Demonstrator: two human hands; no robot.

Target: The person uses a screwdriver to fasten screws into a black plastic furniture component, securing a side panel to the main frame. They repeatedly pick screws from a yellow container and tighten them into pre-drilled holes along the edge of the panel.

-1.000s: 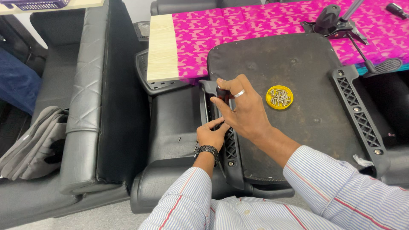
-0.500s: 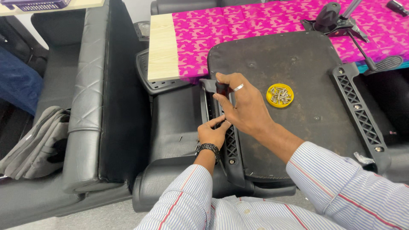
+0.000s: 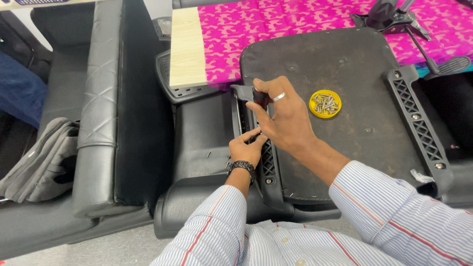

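Currently driving a screw: right hand (image 3: 286, 118) clenched on screwdriver (image 3: 259, 98), left hand (image 3: 248, 148) pinching its tip at armrest bracket (image 3: 268, 162); next, keep tip seated, vertical

The right hand (image 3: 286, 120) (a ring on one finger) grips a dark screwdriver handle (image 3: 259, 97) upright over the left armrest bracket (image 3: 261, 148) of an upturned chair seat base (image 3: 340, 64); the left hand (image 3: 246, 148), wearing a black wristwatch (image 3: 241, 166), pinches at the bracket just below the tool; a yellow dish of screws (image 3: 325, 103) sits near the middle of the seat base; the matching bracket (image 3: 419, 123) runs along its right edge; pink patterned cloth (image 3: 276, 24) covers the table behind.
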